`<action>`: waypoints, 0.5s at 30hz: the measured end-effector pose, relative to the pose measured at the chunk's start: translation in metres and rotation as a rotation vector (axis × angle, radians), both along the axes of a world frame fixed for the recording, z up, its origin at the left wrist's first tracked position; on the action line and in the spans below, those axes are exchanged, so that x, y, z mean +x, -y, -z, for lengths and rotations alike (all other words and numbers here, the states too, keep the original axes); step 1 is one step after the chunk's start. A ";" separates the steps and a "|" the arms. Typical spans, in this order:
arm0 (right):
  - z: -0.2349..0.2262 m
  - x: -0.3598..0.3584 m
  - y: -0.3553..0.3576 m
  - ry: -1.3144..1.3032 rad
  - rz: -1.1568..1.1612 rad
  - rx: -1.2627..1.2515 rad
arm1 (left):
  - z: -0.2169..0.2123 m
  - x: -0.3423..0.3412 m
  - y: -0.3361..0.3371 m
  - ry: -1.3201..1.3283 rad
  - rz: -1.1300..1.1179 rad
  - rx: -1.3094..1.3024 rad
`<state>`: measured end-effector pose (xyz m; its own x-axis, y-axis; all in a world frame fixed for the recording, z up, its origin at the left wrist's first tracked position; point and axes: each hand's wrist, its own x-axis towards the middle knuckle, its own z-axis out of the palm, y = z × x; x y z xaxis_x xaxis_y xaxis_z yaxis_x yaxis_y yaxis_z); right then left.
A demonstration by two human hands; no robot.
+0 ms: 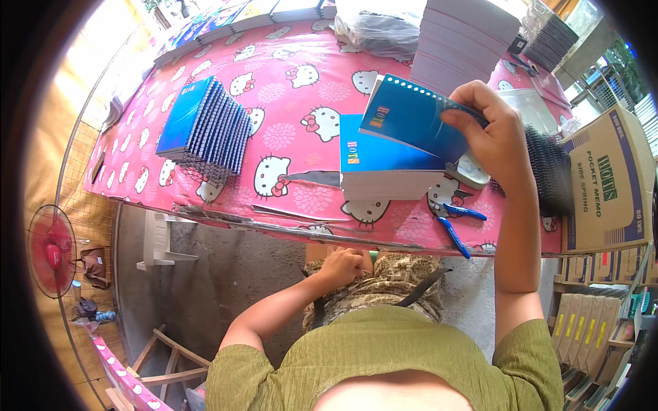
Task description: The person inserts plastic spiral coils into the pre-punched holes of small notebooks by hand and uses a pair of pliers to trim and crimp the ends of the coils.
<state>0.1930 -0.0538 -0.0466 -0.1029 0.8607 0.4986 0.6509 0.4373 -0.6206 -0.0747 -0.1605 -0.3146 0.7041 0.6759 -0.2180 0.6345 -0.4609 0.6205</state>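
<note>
Right hand (488,129) pinches a blue-covered pad (413,118) at its right end, thumb on the cover, other fingers around the upper edge and partly hidden. Pad sits tilted above a stack of blue-topped pads (391,179) near the table's front edge, overlapping it in view (can't tell if they touch). Row of punched holes runs along the held pad's top edge. Left hand (343,267) is low at the lap, below the table edge, fingers curled; can't tell whether it grips anything.

Pink tablecloth (281,133) with cartoon cat faces covers the table. Left side: a pile of spiral-bound blue notebooks (203,127), binding edges facing right. Blue-handled pliers (458,225) lie just in front of the pad stack, handles spread. A roundish pale object (473,171) sits under the right wrist, partly covered. Behind the held pad, a tall stack of white paper (464,42); beside it, clear plastic wrap (379,27). Black spiral coils (548,172) bunch between the right forearm and an upright cardboard box (608,183). Floor, far left: red fan (53,255).
</note>
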 end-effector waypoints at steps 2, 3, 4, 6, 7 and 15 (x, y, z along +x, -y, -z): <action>0.001 0.003 -0.001 -0.013 -0.009 -0.019 | 0.021 0.013 -0.009 0.097 -0.153 0.151; 0.002 0.003 -0.002 -0.023 -0.019 -0.035 | 0.035 0.020 -0.014 0.144 -0.233 0.227; 0.001 0.003 -0.003 -0.033 -0.029 -0.049 | 0.047 0.031 -0.025 0.180 -0.302 0.275; -0.009 -0.002 -0.001 -0.010 -0.010 -0.091 | 0.070 0.055 -0.043 0.226 -0.401 0.312; -0.013 -0.004 0.000 0.003 0.004 -0.110 | 0.079 0.062 -0.048 0.238 -0.429 0.315; -0.019 0.001 0.000 0.018 -0.047 0.027 | 0.000 0.039 -0.022 -0.236 0.026 -0.209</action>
